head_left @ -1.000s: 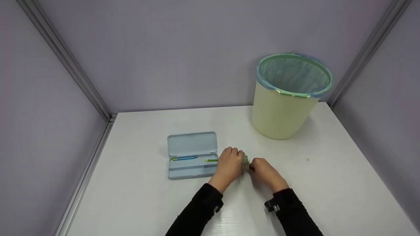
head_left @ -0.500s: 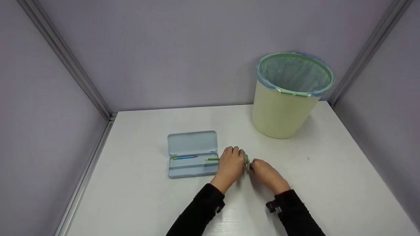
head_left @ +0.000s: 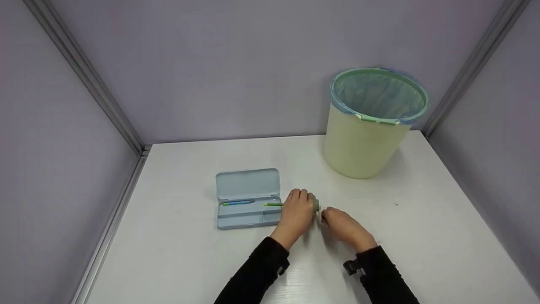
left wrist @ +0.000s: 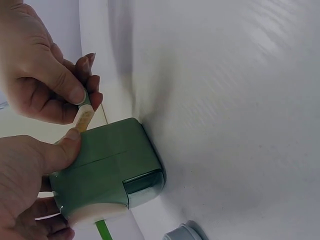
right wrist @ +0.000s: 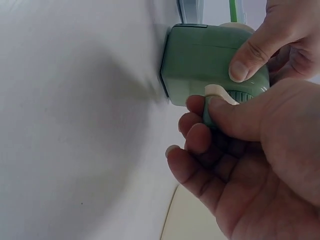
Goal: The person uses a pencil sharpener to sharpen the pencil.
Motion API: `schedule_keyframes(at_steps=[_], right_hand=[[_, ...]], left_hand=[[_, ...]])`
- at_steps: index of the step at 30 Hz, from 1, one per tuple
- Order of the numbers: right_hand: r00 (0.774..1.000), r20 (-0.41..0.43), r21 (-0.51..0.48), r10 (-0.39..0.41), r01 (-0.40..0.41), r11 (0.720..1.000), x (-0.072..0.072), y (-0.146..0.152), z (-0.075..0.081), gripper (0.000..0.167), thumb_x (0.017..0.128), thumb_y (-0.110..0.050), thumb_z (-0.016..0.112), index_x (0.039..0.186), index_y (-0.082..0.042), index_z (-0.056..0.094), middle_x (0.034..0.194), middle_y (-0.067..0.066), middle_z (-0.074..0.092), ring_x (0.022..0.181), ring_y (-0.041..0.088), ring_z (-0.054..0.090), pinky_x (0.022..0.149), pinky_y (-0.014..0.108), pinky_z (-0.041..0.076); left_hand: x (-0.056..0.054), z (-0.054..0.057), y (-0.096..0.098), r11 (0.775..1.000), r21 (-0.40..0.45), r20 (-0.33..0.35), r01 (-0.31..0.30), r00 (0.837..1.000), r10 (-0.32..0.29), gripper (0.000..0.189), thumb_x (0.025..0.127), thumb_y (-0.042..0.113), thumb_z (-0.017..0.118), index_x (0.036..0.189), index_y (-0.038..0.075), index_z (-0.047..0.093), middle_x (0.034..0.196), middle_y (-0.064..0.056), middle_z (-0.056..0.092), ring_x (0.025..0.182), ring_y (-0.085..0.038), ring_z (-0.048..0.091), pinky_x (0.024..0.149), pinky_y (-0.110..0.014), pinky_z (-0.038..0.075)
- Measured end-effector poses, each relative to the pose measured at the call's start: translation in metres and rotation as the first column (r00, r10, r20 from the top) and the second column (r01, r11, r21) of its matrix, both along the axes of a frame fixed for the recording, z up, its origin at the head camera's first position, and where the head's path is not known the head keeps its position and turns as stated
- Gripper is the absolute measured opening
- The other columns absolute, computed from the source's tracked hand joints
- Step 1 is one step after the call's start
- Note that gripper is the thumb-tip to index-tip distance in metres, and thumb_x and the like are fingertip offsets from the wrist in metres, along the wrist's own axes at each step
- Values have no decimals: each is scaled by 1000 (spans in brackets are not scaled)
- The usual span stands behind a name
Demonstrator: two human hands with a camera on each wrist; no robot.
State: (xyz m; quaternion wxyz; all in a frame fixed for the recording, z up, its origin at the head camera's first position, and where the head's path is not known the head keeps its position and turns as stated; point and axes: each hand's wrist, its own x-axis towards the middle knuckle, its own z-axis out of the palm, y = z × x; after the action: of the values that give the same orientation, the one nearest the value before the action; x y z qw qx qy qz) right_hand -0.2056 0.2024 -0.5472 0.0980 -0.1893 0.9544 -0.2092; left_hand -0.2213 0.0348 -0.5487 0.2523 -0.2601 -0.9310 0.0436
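A green crank pencil sharpener stands on the white table, mostly hidden by my left hand in the head view. That hand grips its body, thumb on top and fingers round the far side. My right hand pinches the small green knob of the cream crank arm between thumb and fingers. From the opposite end of the sharpener sticks a green pencil, reaching over the open case in the head view. A dark see-through drawer shows on the sharpener's side.
Left of the hands lies an open light-blue pencil case, a blue pencil in its upper compartment. A cream waste bin with a bluish bag stands at the back right. Grey walls enclose the table's back and sides.
My right hand has shifted slightly down and toward me with the crank knob. The left hand and the sharpener have stayed almost where they were.
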Motion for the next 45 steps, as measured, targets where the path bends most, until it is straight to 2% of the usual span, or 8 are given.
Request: schedule_keyframes(at_steps=[5, 12, 20, 27, 35, 45], right_hand=[[1000, 20, -7, 16, -16, 1000, 0, 0, 4, 16, 101, 3, 57, 86, -1, 61, 78, 1, 50, 72, 16, 43, 68, 38, 43], [1000, -10, -5, 12, -12, 1000, 3, 0, 7, 15, 102, 0, 56, 89, 1, 64, 80, 5, 58, 73, 18, 51, 71, 43, 49], [1000, -10, 19, 13, -13, 1000, 5, 1, 16, 12, 99, 4, 57, 91, 2, 65, 80, 5, 58, 73, 17, 51, 71, 43, 50], [999, -2, 4, 42, -42, 999, 2, 3, 27, 13, 100, 4, 55, 94, 3, 66, 84, 7, 62, 76, 18, 55, 74, 43, 51], [997, -10, -37, 71, -72, 997, -3, 8, 29, 13, 103, -1, 55, 97, 2, 66, 91, 13, 67, 86, 27, 65, 78, 47, 53], [995, -49, -70, 82, -86, 994, -5, 11, 32, 12, 103, 0, 55, 99, 4, 65, 93, 13, 67, 88, 28, 65, 79, 47, 53]], left_hand=[[0, 1, -1, 1000, 2, -3, 6, 1000, -6, 30, 89, 30, 78, 110, 9, 73, 102, -5, 66, 100, -22, 62, 99, -34, 50], [0, 5, -1, 1000, -18, 61, -6, 998, 7, 44, 87, 42, 81, 116, 10, 73, 106, -4, 68, 104, -21, 62, 101, -34, 48], [-1, 3, -2, 1000, 2, 64, 6, 998, -6, 37, 87, 32, 80, 116, 10, 73, 106, -3, 68, 103, -20, 63, 101, -33, 49], [-1, 3, -2, 999, -32, 95, 18, 995, -15, 45, 88, 38, 81, 122, 10, 71, 111, -3, 66, 107, -20, 60, 105, -33, 46], [0, 4, -1, 999, -24, 47, 33, 998, -32, 26, 94, 20, 72, 117, 9, 73, 106, -1, 66, 101, -19, 61, 101, -32, 48], [-2, 1, -1, 998, -11, 44, 54, 998, -54, 20, 97, 12, 66, 115, 10, 73, 105, 1, 66, 98, -18, 60, 100, -32, 48]])
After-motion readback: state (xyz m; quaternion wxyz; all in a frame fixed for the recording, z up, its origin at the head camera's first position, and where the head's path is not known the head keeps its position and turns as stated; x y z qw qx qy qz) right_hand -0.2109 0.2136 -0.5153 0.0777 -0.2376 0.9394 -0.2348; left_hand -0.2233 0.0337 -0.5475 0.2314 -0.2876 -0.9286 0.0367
